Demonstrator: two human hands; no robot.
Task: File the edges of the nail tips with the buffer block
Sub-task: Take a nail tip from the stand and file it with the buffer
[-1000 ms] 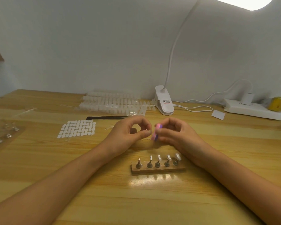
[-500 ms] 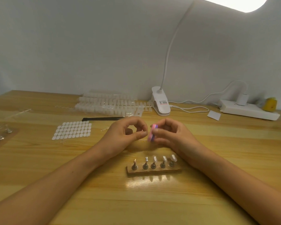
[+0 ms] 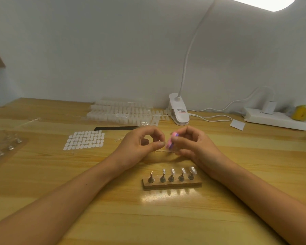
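One view only, from the head camera. The left hand [image 3: 140,145] has its fingers curled, with thumb and forefinger pinched together just beside the buffer block [image 3: 172,141]. What they hold is too small to see; it is judged to be a nail tip. The right hand [image 3: 194,147] grips the pink block, tilted, between thumb and fingers above the table [image 3: 245,174]. Both hands hover behind the wooden stand [image 3: 171,185], whose five pegs stand upright. The rightmost peg carries a clear tip [image 3: 192,169]. Strips of spare tips [image 3: 120,112] lie near the wall, well apart from the hands.

Risks, as judged:
- A piece this small, held only by a fingertip pinch, may flick out under a firm stroke and be lost against the pale wood.
- The block may scuff the pinching fingertips rather than the edge.
- The right forearm passes just beside the stand, so a dropped wrist could knock it over.
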